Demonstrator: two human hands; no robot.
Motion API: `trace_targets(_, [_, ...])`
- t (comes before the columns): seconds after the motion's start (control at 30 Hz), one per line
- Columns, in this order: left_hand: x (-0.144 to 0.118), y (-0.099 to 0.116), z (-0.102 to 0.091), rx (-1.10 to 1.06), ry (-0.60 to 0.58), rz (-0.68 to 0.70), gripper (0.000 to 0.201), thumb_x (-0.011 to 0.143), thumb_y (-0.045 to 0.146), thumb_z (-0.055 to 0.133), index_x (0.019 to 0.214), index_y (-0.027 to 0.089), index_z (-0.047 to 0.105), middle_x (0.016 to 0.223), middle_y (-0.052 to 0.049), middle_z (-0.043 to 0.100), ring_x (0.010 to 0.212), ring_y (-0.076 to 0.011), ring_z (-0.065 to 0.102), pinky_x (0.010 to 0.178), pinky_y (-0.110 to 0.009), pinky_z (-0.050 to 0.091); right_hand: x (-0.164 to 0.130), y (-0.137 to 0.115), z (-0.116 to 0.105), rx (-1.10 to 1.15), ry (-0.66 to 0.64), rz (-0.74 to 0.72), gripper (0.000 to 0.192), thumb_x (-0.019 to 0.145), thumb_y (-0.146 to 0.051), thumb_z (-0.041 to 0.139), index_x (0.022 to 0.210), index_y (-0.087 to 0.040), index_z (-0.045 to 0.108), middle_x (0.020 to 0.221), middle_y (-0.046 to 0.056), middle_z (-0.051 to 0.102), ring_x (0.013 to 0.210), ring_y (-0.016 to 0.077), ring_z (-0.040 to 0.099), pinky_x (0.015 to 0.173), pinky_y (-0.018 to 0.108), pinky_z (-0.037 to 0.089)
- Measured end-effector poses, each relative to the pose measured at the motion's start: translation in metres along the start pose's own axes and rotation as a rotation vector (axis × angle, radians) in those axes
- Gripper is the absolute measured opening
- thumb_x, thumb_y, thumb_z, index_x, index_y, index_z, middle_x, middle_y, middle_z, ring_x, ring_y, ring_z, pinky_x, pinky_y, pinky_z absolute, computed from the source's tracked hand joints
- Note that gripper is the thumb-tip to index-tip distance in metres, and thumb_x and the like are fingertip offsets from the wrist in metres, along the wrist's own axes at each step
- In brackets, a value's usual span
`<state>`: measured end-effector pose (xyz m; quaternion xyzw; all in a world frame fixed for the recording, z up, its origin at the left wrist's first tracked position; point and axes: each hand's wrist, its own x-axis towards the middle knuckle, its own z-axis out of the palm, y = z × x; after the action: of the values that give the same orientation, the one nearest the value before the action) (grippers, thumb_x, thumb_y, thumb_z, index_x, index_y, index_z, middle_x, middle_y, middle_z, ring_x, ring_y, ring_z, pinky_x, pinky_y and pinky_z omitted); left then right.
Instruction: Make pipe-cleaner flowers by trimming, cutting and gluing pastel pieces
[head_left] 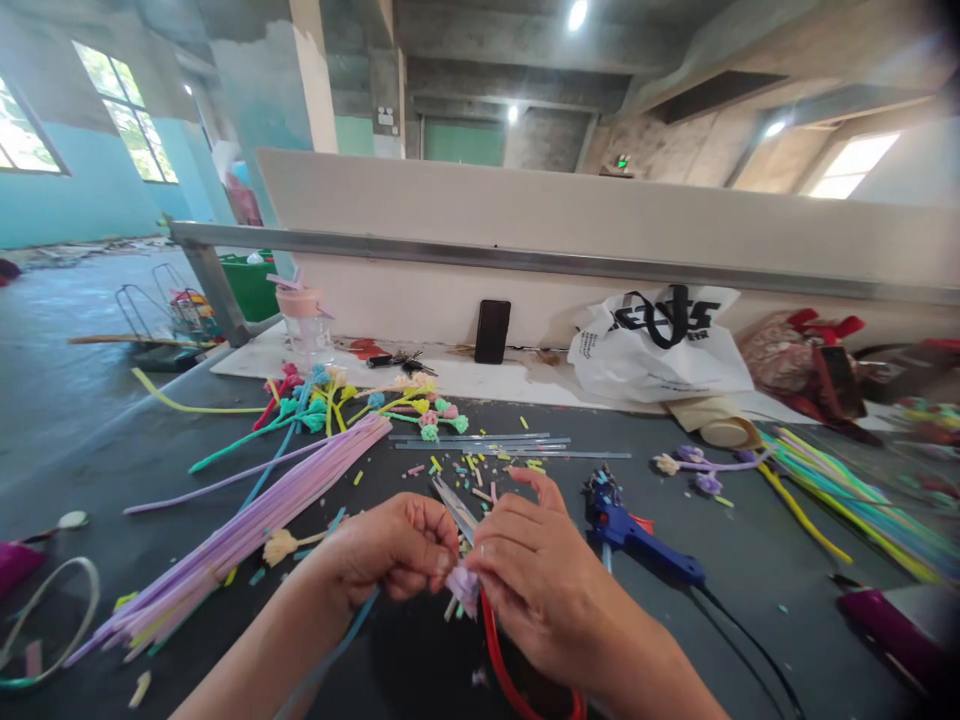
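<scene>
Close to the table's front, my left hand [405,548] pinches one side of a small lilac flower-like piece [463,588]. The fingers of my right hand [536,575] close on its other side, with the index finger raised and bent. A light-blue stem [352,630] runs from below my left hand down along the forearm; its upper end is hidden. Scissors lie under my hands, their blades [454,505] pointing away and their red handle [501,655] showing below. Left of my left hand is a cream flower [280,546] on a stem.
Pink-lilac stems [262,525] lie in a bundle at left, coloured flowers [322,395] beyond it. A blue glue gun [637,530] with a cord rests at right, near more stems [847,500]. Clear sticks [510,445] and clippings lie ahead. A phone [492,332] and white bag [660,345] stand behind.
</scene>
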<state>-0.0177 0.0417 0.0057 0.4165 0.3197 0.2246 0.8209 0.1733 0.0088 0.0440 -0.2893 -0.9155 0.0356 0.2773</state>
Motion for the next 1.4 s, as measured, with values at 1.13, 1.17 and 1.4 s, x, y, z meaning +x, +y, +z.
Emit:
trace_targets(1.13, [-0.007, 0.005, -0.001, 0.214, 0.107, 0.077, 0.016, 0.063, 0.021, 0.068, 0.065, 0.013, 0.055, 0.045, 0.003, 0.055, 0.028, -0.0009, 0.028, 0.03, -0.016, 0.015, 0.002, 0.002, -0.005, 0.066, -0.083, 0.034, 0.018, 0.079, -0.008, 0.053, 0.074, -0.022, 0.064, 0.071, -0.002, 0.063, 0.072, 0.0129, 0.053, 0.097, 0.044, 0.018])
trace_targets(1.17, [-0.007, 0.004, -0.001, 0.247, 0.099, 0.075, 0.015, 0.063, 0.021, 0.068, 0.066, 0.013, 0.056, 0.046, 0.003, 0.055, 0.029, -0.0012, 0.03, 0.03, -0.016, 0.016, 0.001, 0.003, -0.004, 0.084, -0.109, 0.034, 0.02, 0.078, -0.007, 0.053, 0.073, -0.023, 0.064, 0.071, -0.002, 0.063, 0.073, 0.0127, 0.053, 0.097, 0.044, 0.017])
trace_targets(1.4, [-0.006, 0.003, -0.002, 0.275, 0.068, 0.069, 0.011, 0.063, 0.019, 0.065, 0.067, 0.012, 0.057, 0.047, 0.004, 0.055, 0.03, -0.0011, 0.03, 0.032, -0.015, 0.018, -0.001, 0.001, -0.002, 0.073, -0.133, 0.009, 0.015, 0.08, -0.011, 0.051, 0.076, -0.02, 0.062, 0.073, 0.0, 0.061, 0.077, 0.0143, 0.052, 0.095, 0.042, 0.02])
